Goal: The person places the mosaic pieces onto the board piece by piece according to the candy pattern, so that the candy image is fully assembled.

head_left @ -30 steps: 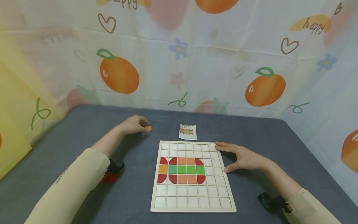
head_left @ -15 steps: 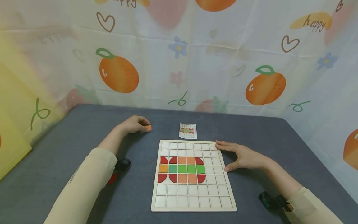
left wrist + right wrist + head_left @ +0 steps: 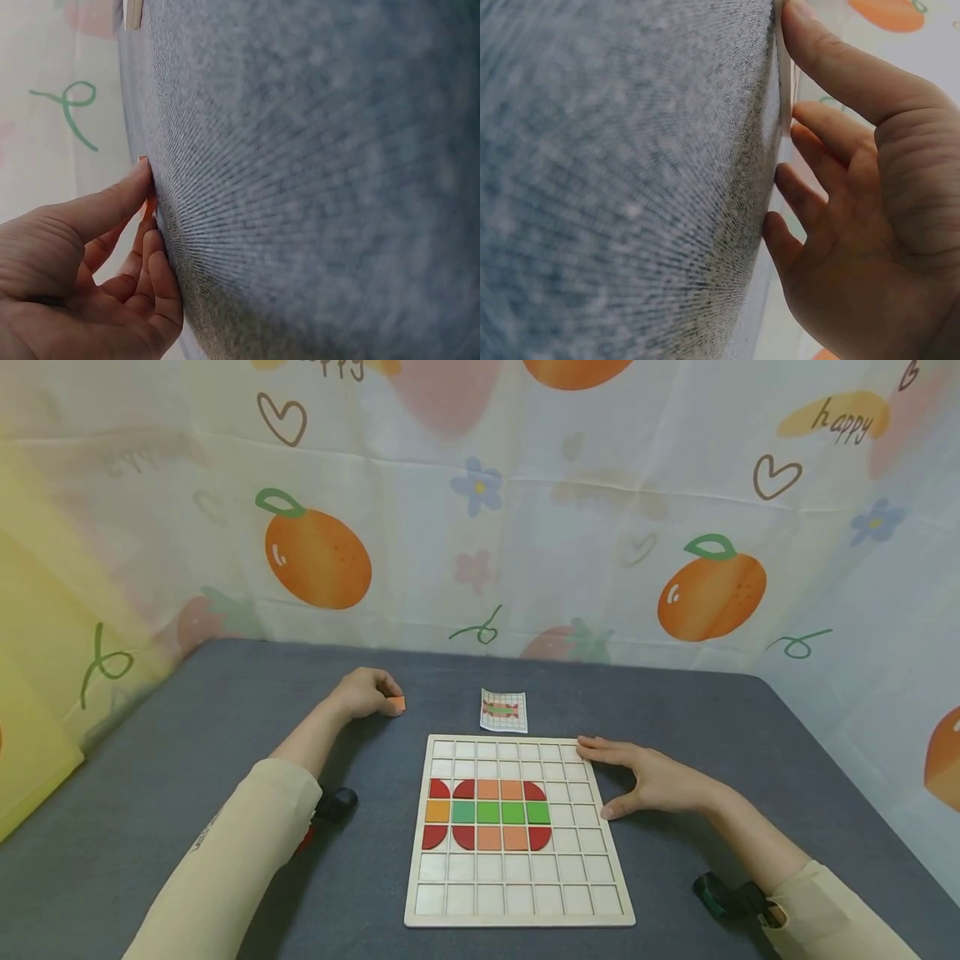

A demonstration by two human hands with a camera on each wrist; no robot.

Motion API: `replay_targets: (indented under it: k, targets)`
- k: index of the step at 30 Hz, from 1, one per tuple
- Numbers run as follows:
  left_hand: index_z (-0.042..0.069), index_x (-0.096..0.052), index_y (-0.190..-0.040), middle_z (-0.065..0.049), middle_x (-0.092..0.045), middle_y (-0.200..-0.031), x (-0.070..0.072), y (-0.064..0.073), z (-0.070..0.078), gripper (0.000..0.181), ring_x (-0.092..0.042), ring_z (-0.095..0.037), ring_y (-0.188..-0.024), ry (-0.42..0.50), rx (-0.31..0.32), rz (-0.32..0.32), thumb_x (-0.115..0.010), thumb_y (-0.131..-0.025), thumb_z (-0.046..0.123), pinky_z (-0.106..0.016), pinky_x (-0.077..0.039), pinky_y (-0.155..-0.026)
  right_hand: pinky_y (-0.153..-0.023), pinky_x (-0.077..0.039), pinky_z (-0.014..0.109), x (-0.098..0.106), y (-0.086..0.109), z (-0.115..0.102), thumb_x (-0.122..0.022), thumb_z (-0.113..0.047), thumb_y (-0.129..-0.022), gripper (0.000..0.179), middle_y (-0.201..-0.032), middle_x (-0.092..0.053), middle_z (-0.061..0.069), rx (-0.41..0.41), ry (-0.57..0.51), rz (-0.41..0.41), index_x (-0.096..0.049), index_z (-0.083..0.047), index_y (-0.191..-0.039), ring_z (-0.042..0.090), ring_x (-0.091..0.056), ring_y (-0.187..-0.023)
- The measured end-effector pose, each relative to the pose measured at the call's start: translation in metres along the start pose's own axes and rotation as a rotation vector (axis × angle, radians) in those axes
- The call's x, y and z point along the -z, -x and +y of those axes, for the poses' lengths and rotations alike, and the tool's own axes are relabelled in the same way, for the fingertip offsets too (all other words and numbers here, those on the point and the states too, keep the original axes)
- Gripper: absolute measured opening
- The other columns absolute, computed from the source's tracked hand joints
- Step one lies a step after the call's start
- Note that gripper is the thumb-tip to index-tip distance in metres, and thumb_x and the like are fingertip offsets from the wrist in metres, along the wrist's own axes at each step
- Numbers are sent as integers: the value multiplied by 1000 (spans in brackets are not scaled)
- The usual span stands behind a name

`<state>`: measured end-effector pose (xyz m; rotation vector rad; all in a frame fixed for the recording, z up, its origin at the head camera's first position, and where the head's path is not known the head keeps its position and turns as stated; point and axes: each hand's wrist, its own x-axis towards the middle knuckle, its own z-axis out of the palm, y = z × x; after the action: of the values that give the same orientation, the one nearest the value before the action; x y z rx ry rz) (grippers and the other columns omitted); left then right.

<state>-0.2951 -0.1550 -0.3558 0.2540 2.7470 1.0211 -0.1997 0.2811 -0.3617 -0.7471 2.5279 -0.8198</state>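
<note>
Up at the far left of the board, my left hand [image 3: 367, 693] pinches a small orange square tile [image 3: 398, 702] between thumb and fingers, low over the table. In the left wrist view the thumb [image 3: 112, 199] meets the fingertips close to the table surface. A pale wooden grid board [image 3: 491, 916] lies flat in the middle, bearing red rounded, orange, green and teal tiles in its left and central cells. My right hand [image 3: 652, 782] rests at the board's right edge, fingers extended and thumb apart, both touching the rim.
A small paper card [image 3: 504, 711] with a printed candy-like pattern lies behind the board. Red pieces [image 3: 304, 841] on the table are mostly hidden by my left sleeve. A fruit-printed curtain [image 3: 480, 552] hangs behind the dark table [image 3: 675, 702].
My left forearm has swung slightly right, covering more of the red pieces, while the left hand with the orange tile stays nearly in place. The right hand and board have not visibly moved.
</note>
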Motion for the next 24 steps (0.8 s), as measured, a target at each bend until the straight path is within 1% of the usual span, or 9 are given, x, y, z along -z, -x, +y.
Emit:
replay_targets:
  k: [6,11,15,19,24]
  targets:
    - [1,-66,-103,-21,-68,-113,-2,1,2,25,-58,-30,-97,18,5,45,-77,-82,9,-36,-48,-81,-116,-20,68,1,1,-1,-81,-45,-76,95,-165,-25,7,4,5,2,-36,-15,-154,40,-15,-154]
    - [3,-66,-99,-19,-69,-109,-2,2,3,21,-57,-28,-93,34,7,68,-77,-83,11,-34,-46,-77,-116,-19,68,0,1,0,-81,-45,-76,95,-165,-24,7,7,-1,1,-36,-15,-154,39,-15,-154]
    - [4,-68,-97,-15,-72,-99,-2,1,3,18,-58,-26,-91,44,5,84,-77,-84,14,-34,-46,-78,-116,-19,68,0,1,0,-81,-45,-76,95,-166,-24,6,-2,-5,-2,-35,-16,-154,38,-14,-154]
    - [5,-69,-97,-10,-74,-94,-2,1,3,16,-60,-26,-92,53,3,87,-76,-85,14,-34,-46,-79,-117,-19,67,0,0,0,-81,-45,-76,95,-166,-24,6,-1,-4,-5,-35,-15,-154,38,-14,-155]
    - [3,-70,-101,-12,-74,-94,2,4,6,17,-63,-25,-85,73,-8,88,-73,-87,14,-30,-47,-72,-117,-19,68,0,0,0,-82,-44,-76,95,-166,-24,6,-2,-10,-5,-35,-15,-154,38,-14,-155]
